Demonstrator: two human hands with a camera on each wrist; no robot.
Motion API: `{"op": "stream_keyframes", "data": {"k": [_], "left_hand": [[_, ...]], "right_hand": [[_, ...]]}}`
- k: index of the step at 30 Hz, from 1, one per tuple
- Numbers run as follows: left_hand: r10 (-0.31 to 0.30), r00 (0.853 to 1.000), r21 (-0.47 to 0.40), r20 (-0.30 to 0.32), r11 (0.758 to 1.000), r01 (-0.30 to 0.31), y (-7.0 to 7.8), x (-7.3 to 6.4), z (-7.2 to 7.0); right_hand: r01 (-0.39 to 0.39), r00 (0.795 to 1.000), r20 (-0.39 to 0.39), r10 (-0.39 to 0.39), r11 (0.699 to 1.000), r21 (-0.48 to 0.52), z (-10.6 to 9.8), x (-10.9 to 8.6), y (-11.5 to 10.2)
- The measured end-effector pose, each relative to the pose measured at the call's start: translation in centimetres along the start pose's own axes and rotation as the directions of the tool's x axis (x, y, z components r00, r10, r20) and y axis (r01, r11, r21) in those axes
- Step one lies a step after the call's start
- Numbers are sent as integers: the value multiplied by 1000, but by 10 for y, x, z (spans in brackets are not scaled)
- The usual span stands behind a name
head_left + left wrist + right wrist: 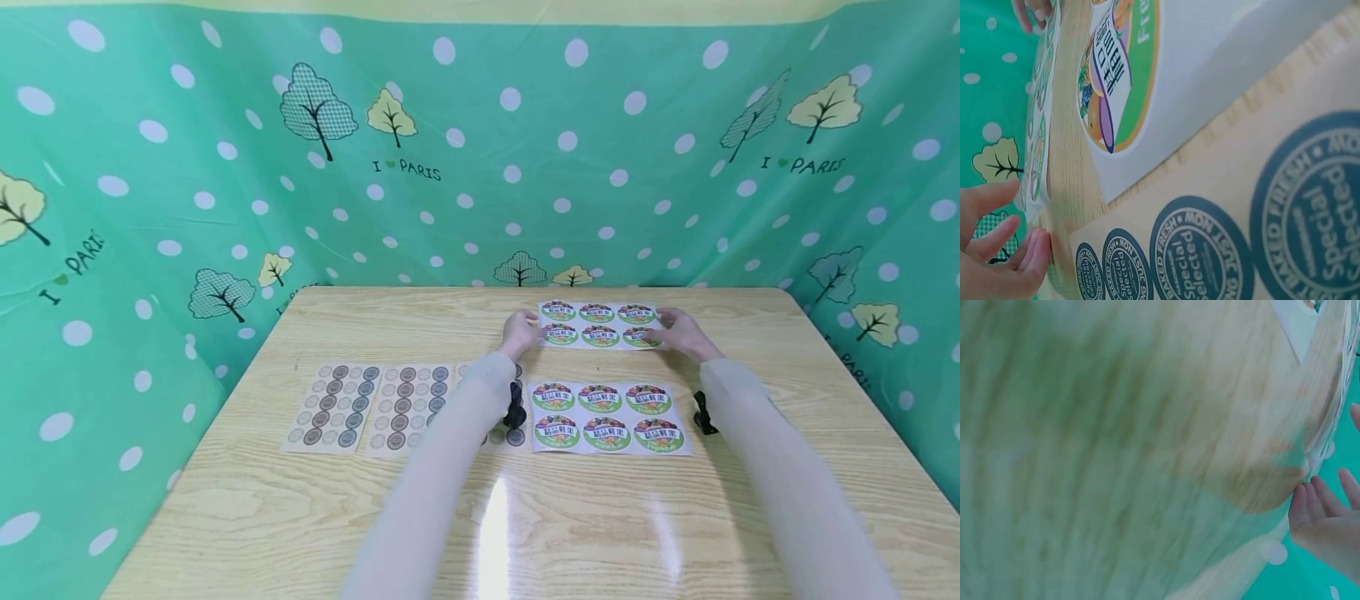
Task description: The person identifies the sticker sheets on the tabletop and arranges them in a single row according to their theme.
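A white sheet of oval fruit stickers (597, 325) spans the gap between my two hands near the back of the table. My left hand (521, 331) holds its left end, thumb at the near corner. At the opposite end my right hand (681, 332) grips the edge, a digit overlapping the nearest sticker. Fingertips of the right hand (1329, 506) meet at the sheet's corner in the right wrist view. In the left wrist view, the left hand (997, 244) has its fingers around the sheet's end. A second fruit sticker sheet (611, 419) lies flat closer to me.
Several tan sheets with round brown and blue labels, including a left sheet (332, 408) and a middle sheet (405, 408), lie in a row on the wooden table (300, 517). The left forearm (442, 467) partly covers the rightmost one. A green dotted curtain (480, 150) hangs behind.
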State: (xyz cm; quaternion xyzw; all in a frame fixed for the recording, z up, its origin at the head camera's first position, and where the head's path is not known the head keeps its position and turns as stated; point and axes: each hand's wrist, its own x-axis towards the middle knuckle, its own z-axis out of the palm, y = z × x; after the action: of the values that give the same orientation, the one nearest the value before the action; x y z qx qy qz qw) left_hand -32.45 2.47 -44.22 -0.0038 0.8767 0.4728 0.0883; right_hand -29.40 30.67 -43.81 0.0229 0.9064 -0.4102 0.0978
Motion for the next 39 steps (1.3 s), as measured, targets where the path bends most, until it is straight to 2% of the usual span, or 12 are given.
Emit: {"op": "stream_keyframes", "data": {"k": [7, 13, 20, 25, 36, 39], "left_hand": [[-14, 1000, -11, 4, 1000, 14, -1, 2, 1], [-22, 1000, -29, 15, 999, 23, -1, 0, 1], [-32, 999, 34, 44, 999, 30, 0, 1, 1], [-20, 998, 35, 58, 999, 18, -1, -1, 0], [-16, 999, 106, 39, 994, 12, -2, 2, 4], [-12, 999, 102, 36, 995, 8, -1, 2, 5]], "right_hand": [[-22, 1000, 12, 22, 1000, 4, 1, 4, 0], [-1, 1000, 23, 1, 1000, 7, 1, 6, 1], [-5, 999, 45, 7, 1000, -25, 2, 7, 2], [-3, 999, 47, 4, 1000, -23, 3, 7, 5], [-12, 999, 30, 12, 1000, 17, 5, 7, 6], [-9, 1000, 20, 9, 1000, 22, 6, 7, 7]]}}
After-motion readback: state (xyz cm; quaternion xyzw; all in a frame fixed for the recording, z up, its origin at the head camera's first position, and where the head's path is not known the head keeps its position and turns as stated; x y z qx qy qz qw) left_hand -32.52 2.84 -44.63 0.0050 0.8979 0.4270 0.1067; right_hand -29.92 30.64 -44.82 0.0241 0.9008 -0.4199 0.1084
